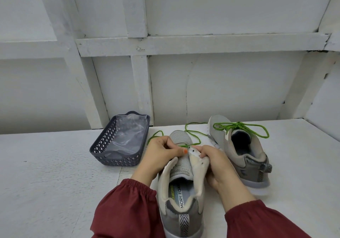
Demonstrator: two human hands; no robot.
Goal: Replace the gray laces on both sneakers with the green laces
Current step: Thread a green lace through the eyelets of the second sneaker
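Pinching the green lace (192,132) in our left hand (161,152), we should hold the sneaker flap (197,166) gripped by our right hand (216,166) taut.

Left grip (161,152) and right grip (214,159) side by side, nearly touching, both tightly curled.

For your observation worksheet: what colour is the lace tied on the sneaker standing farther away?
Bright green; the lace shows best in the head view.
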